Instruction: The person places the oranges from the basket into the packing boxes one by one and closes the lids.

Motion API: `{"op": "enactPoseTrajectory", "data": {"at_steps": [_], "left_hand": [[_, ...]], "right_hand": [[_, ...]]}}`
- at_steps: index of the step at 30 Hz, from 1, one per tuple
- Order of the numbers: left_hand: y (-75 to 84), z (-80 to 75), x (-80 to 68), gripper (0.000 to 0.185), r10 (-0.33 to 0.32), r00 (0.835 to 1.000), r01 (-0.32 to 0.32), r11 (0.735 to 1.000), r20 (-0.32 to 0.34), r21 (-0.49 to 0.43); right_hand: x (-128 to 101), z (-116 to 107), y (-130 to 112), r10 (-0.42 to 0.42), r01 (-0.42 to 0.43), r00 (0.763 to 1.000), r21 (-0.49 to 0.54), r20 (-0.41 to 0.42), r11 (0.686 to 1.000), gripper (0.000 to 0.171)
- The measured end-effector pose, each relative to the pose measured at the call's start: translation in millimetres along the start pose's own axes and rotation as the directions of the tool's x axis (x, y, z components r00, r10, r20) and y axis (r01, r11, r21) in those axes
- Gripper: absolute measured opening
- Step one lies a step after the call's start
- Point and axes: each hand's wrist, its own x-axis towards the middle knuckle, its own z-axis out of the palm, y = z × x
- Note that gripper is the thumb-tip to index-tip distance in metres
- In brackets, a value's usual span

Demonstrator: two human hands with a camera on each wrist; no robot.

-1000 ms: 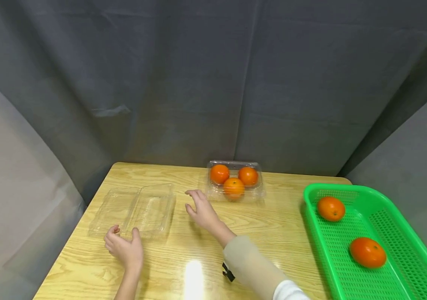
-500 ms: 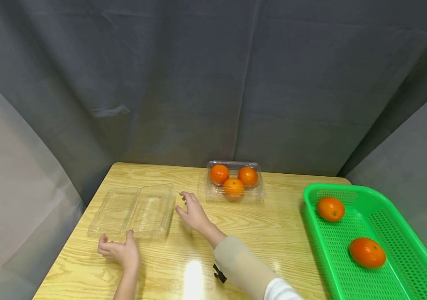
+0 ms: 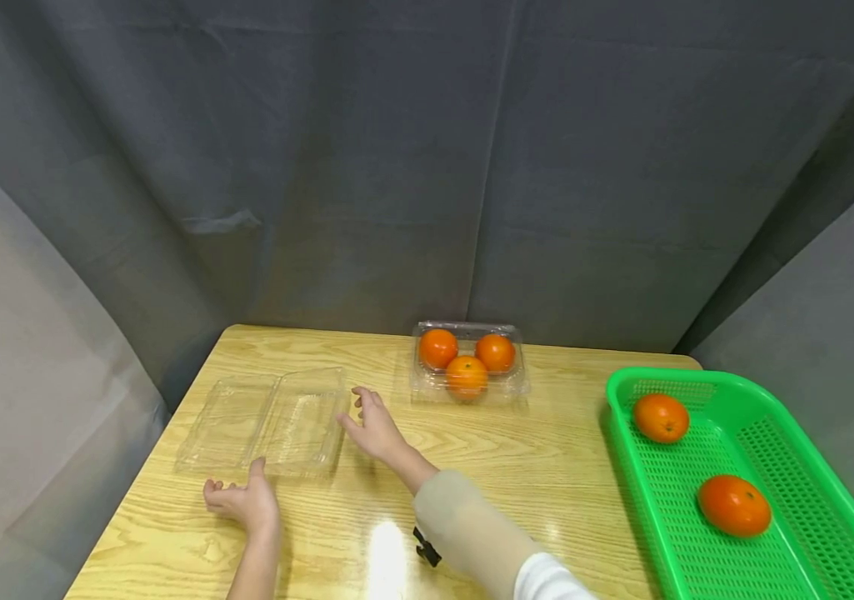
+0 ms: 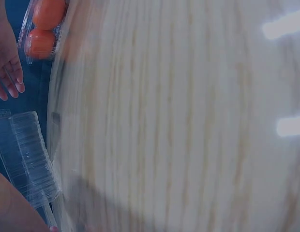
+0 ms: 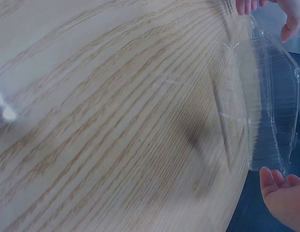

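Note:
A clear plastic clamshell box [image 3: 299, 425] lies unfolded on the left of the wooden table, lid half on the left, nothing inside. My left hand [image 3: 247, 504] is at its near edge, thumb raised close to the rim and fingers loosely bent. At the box's right side is my right hand [image 3: 377, 429], thumb and fingers spread, thumb tip right at the rim. Neither hand grips anything. In the right wrist view, fingertips show at both ends of the clear box [image 5: 271, 106]. The left wrist view shows the box [image 4: 26, 150] between both hands.
At the table's back stands a closed clear box [image 3: 422, 392] with 3 orange fruits [image 3: 466, 377] in it. A green plastic basket [image 3: 640, 492] at the right holds two more orange fruits [image 3: 734, 505]. Grey curtains hang behind the wooden table [image 3: 546, 467].
My right hand has moved left to the open box's right side. My left hand has drawn back slightly toward the near edge. The boxes and fruits have stayed in place.

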Motion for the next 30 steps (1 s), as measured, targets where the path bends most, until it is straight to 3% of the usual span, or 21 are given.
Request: {"op": "enactPoseTrajectory", "data": {"at_steps": [5,10,22,30], "left_hand": [[1.7,-2.2,0.9,0.087,-0.065,0.995,0.069,0.996,0.075,-0.052],[0.8,-4.0,3.5,0.088,-0.084,0.988,0.094,0.993,0.127,-0.074],[0.1,2.8,10.0,0.089,-0.100,0.985,0.116,0.988,0.144,-0.104],[2.6,2.4,12.1,0.090,-0.131,0.969,0.155,0.982,0.209,-0.103]], "right_hand": [[1.0,5.2,-0.4,0.025,-0.026,0.999,0.031,0.026,0.999,0.058],[-0.9,8.3,-2.7,0.039,-0.042,0.998,0.068,0.047,0.997,0.059],[-5.0,12.6,-0.6,0.054,-0.057,0.997,0.070,0.054,0.996,0.060],[-5.2,14.9,5.0,0.054,-0.060,0.996,0.074,0.070,0.995,0.058]]}}
